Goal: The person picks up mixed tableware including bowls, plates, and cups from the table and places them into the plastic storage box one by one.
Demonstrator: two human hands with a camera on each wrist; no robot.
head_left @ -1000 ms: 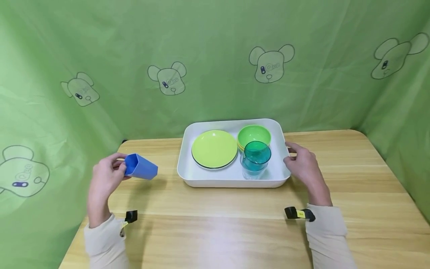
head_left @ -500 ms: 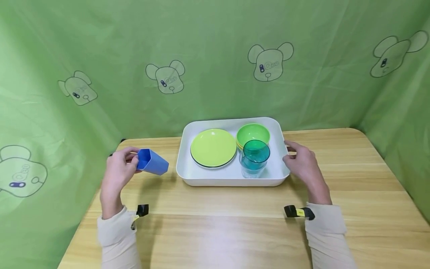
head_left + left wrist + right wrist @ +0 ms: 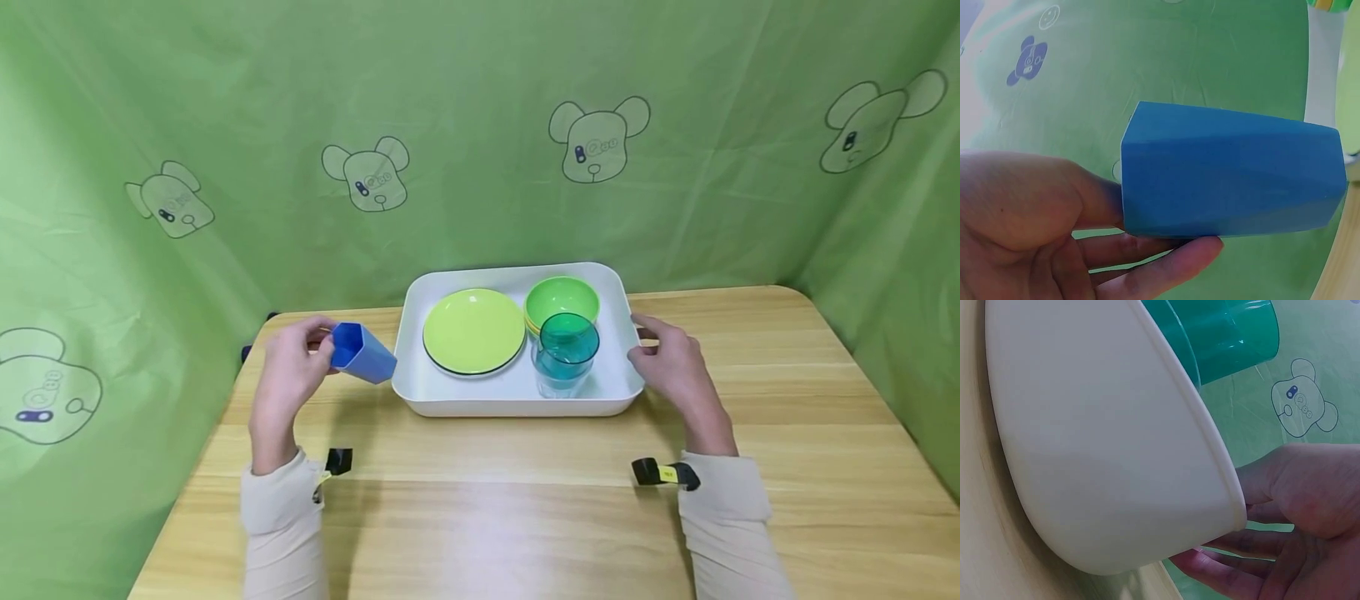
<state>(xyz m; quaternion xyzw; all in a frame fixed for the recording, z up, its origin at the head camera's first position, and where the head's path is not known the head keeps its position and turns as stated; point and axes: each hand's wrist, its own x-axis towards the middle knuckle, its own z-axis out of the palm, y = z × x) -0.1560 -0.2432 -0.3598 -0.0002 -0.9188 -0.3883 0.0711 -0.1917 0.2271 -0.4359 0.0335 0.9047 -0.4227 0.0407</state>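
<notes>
A blue angular cup (image 3: 365,354) is tilted in the air, its mouth toward my left hand (image 3: 295,367). Thumb and fingers pinch it by the mouth end, and the left wrist view shows its faceted side (image 3: 1229,175). Its narrow base is close to the left side of a white tray (image 3: 480,408). My right hand (image 3: 673,362) holds that tray at its right end; in the right wrist view the tray wall (image 3: 1110,437) hides the thumb tip. Inside the tray lie a yellow-green plate (image 3: 475,332), stacked bowls (image 3: 562,297) and a teal tumbler (image 3: 567,350) above clear plastic.
The tray stands on a wooden table (image 3: 480,517), near its back edge. Green curtains (image 3: 480,125) printed with bear heads hang close behind and at both sides. Black wrist cameras (image 3: 339,461) are strapped to both sleeves.
My left hand has carried the blue cup rightward and slightly up, close to the tray's left side. The right hand stays at the tray's right end.
</notes>
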